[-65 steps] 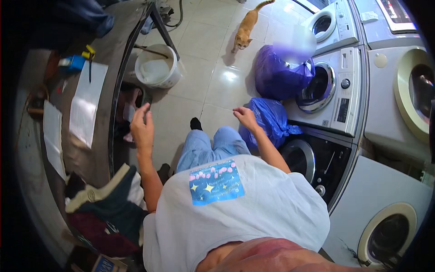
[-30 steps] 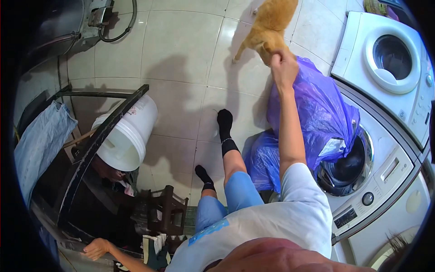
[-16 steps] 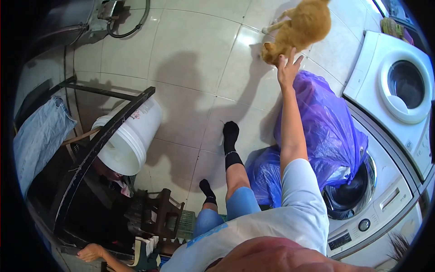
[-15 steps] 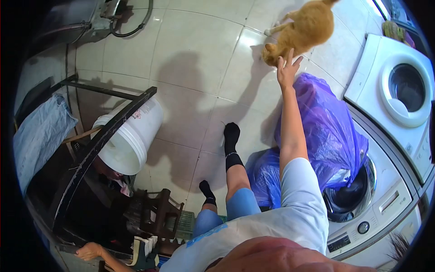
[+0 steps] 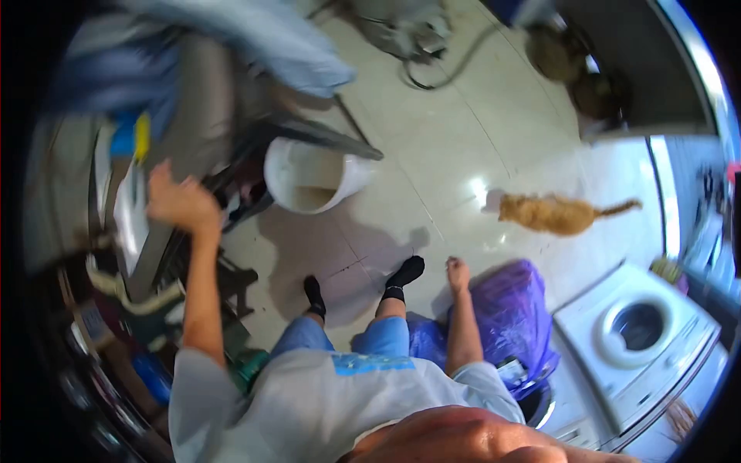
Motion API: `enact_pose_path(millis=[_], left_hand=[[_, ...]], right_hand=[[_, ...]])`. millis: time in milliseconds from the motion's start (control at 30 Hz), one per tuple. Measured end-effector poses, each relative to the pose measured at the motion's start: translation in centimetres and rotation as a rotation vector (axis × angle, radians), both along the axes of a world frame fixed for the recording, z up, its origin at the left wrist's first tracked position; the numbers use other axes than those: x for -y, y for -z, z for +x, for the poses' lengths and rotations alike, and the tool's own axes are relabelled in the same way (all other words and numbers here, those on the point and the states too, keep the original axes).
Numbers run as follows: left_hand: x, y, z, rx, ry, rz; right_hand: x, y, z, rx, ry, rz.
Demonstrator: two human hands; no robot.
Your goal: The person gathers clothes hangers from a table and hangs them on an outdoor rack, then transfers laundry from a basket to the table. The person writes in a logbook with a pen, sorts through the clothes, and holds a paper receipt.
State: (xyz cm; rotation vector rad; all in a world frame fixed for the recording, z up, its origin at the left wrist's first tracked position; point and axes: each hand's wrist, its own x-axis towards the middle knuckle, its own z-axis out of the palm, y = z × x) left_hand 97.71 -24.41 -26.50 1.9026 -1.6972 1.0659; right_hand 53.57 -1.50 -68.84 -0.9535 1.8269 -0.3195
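My left hand [image 5: 184, 202] is raised above the edge of the dark table [image 5: 164, 251], blurred by motion, so its fingers and any hold are unclear. On the other side, my right hand [image 5: 458, 275] hangs over the floor beside a purple plastic bag [image 5: 509, 320], its fingers curled together; whatever might be in them is too small to name. Farther off, an orange cat [image 5: 552, 214] stands on the tiles with its tail stretched to the right, apart from my right hand.
A white bucket [image 5: 312, 176] stands under the table's frame. At the lower right is a white washing machine [image 5: 637, 339]. A blue bag [image 5: 427, 339] lies beside my leg. A hose [image 5: 463, 65] curves over the floor at the top.
The view has turned. My right hand has come away from the cat and its fingers have curled. My left hand has risen from the table's lower edge. The cat appears farther right.
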Motion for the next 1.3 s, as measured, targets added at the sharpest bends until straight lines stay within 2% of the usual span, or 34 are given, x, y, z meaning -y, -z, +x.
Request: enact_pose_path(millis=[33,133,200,300,367,400,467,500,567,600,667,733,767,800,833,900,933,967,1067,1133,1233,1300], left_hand=[[-0.4,0.2,0.8,-0.034,-0.07,0.038],[-1.5,-0.5,0.7,-0.206,-0.074,0.095],[-2.2,-2.7,0.6,-0.361,-0.072,0.239],[-5.3,-5.4,2.0,-0.607,0.232,0.306],[-9.8,-6.4,3.7,-0.741,0.4,0.317],[-12.7,-7.4,5.2,-0.762,0.399,0.311],[-18.7,-9.2,8.9,-0.919,0.566,0.471],[-21.5,-9.5,11.5,-0.93,0.564,0.463],[-26.7,-9.2,16.6,-1.062,0.49,0.476],[-28.9,-9.2,18.9,-1.132,0.421,0.381],[-32.4,-8.9,23.8,-1.205,0.303,0.22],[-35.0,-9.2,27.9,-1.223,0.259,0.16],[-35.9,-10.1,29.6,-1.225,0.174,0.135],[-36.5,-10.5,30.9,-1.225,0.086,0.11],[-36.9,-10.2,32.0,-1.23,0.082,0.11],[-37.2,-9.4,34.2,-1.139,0.052,-0.061],[-37.1,-10.0,34.7,-1.152,0.033,-0.087],[-36.9,-10.3,35.1,-1.152,0.014,-0.078],[-36.2,-11.5,35.7,-1.236,-0.01,-0.144],[-35.7,-11.7,36.9,-1.217,-0.046,-0.147],[-34.7,-12.5,39.0,-1.16,-0.077,-0.155],[-33.7,-14.1,40.2,-1.311,-0.156,-0.176]], right_hand=[[0.2,-4.1,2.7,0.046,-0.04,0.071],[0.3,-11.0,9.4,0.13,-0.212,0.023],[1.7,-18.8,14.5,0.268,-0.218,-0.143],[3.4,-26.5,20.4,0.263,-0.289,-0.121],[3.4,-30.0,24.3,0.298,-0.249,-0.281],[3.7,-33.6,26.8,0.258,-0.274,-0.309],[3.5,-38.3,31.6,0.257,-0.278,-0.412],[3.5,-41.8,35.0,0.278,-0.261,-0.444],[3.4,-44.3,40.1,0.297,-0.291,-0.455],[3.1,-45.6,42.3,0.319,-0.312,-0.46],[2.8,-52.0,47.6,0.605,-0.352,-0.4],[2.2,-60.8,52.2,0.868,-0.516,-0.358],[1.9,-65.1,53.5,0.924,-0.681,-0.397],[2.2,-68.4,54.9,1.087,-0.937,-0.681],[1.3,-71.9,56.1,1.214,-0.984,-0.74],[-2.3,-78.6,59.0,1.368,-0.766,-0.662],[-4.3,-81.3,60.1,1.296,-0.578,-0.544],[-5.0,-82.5,60.5,1.303,-0.576,-0.523],[-4.6,-84.1,61.1,1.071,-0.473,-0.147],[-2.1,-83.5,62.8,1.223,-0.708,-0.283],[2.0,-83.0,65.3,1.379,-1.015,-0.343],[4.5,-83.1,66.9,1.428,-1.155,-0.335]])
